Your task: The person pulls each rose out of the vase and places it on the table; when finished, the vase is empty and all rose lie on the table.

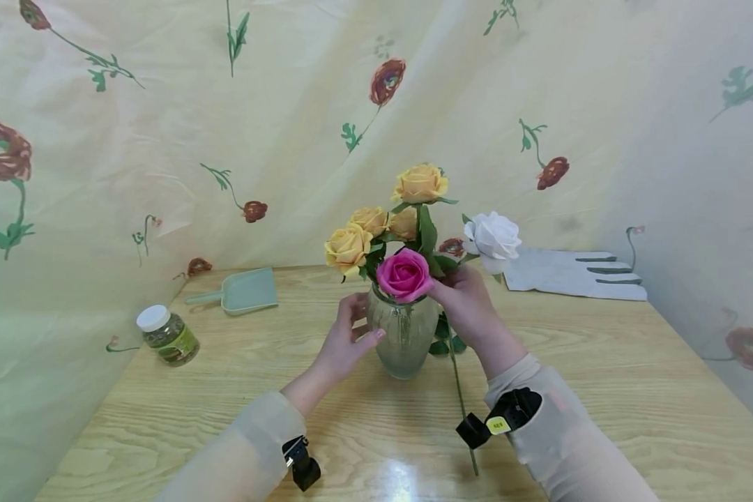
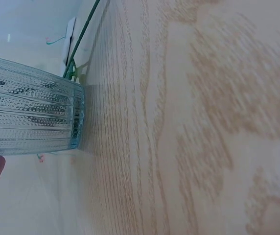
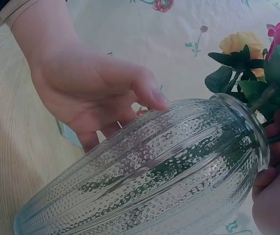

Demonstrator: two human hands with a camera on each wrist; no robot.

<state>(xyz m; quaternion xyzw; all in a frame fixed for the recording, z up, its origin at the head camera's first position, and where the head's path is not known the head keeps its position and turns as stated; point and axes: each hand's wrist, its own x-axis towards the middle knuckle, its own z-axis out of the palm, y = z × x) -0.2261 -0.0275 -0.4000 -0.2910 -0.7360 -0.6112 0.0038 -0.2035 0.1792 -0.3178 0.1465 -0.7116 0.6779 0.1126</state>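
A ribbed clear glass vase (image 1: 401,341) stands upright on the table, holding yellow roses (image 1: 348,248) and a pink rose (image 1: 404,275). My left hand (image 1: 346,338) cups the vase's left side, thumb toward the front and fingers behind. At the vase mouth, my right hand (image 1: 467,300) holds the pink rose just below its bloom; the right wrist view shows its curled fingers (image 3: 277,122) by the stems. A white rose (image 1: 492,240) leans out beyond the right hand. Right of the vase is a long leafy stem (image 1: 458,390); which bloom it belongs to is hidden.
A lidded jar (image 1: 174,341) stands on the left, with a pale green dustpan (image 1: 249,290) behind it. At the back right lies a flat white glove-shaped piece (image 1: 558,270). Flower-patterned cloth (image 1: 301,139) hangs behind the wooden table (image 1: 226,411).
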